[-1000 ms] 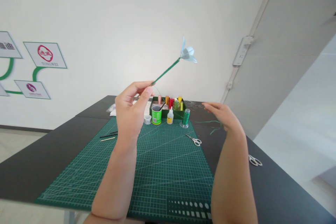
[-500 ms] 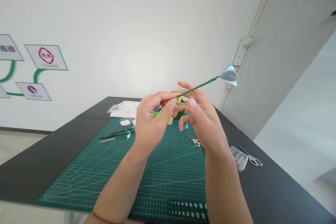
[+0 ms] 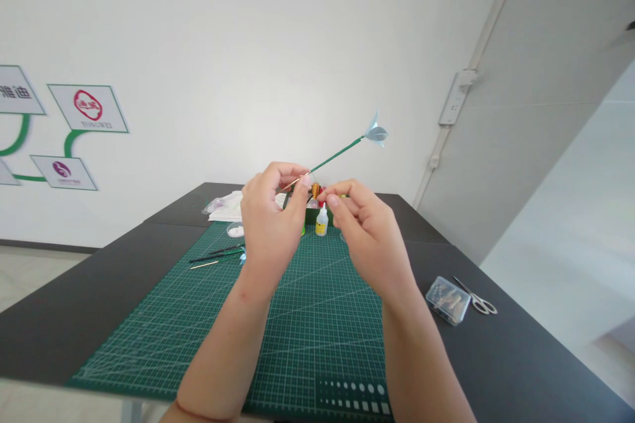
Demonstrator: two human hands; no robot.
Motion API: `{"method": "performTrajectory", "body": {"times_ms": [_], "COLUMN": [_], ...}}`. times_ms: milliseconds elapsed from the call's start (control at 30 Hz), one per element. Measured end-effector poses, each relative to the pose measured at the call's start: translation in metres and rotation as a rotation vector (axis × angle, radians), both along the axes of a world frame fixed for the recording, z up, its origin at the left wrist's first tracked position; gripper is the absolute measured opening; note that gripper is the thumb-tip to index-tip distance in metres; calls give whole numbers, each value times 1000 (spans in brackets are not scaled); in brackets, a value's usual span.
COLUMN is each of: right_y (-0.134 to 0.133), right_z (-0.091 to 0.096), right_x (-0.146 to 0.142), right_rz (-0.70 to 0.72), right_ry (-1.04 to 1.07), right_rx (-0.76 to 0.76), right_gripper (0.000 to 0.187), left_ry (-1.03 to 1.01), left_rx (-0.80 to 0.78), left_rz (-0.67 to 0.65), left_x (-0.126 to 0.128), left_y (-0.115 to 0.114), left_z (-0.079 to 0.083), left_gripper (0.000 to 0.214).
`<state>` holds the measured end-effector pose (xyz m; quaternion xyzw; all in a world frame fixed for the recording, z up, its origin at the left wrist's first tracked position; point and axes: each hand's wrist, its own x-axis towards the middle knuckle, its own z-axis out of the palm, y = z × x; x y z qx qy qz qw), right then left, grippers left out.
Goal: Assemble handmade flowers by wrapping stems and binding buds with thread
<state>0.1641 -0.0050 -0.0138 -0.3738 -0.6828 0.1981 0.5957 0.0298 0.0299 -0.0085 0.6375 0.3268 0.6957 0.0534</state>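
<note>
the green cutting mat fills the near end of the dark table, and both forearms rise from its front edge. the left hand pinches the bare lower end of the green-wrapped stem between thumb and forefinger. the right hand, spread open under the stem half a second ago, is now narrowed to a pinch just beside that end; what it grips, if anything, is too small to tell. the work seems to have settled on the unwrapped tip. the pale blue paper flower has swung back left and tilts up toward the wall. a glue bottle shows between the hands, which hide the supplies behind it. a clear plastic box and scissors lie off the mat to the right.
</note>
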Motion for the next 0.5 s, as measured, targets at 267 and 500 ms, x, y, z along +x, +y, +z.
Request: {"method": "performTrajectory", "body": {"times_ms": [267,500], "right_y": [-33,-32], "right_z": [12,7], "right_x": [22,54], "right_rz": [-36,-185], "right_ry": [-25,227], "right_rx": [60,207], "right_gripper": [19,10], "left_ry": [536,817], "left_rx": [-43,-134], "left_rz": [-7,-208], "left_x": [-18,-17], "left_y": [12,-11], "left_z": [2,4], "left_gripper": [9,15]}}
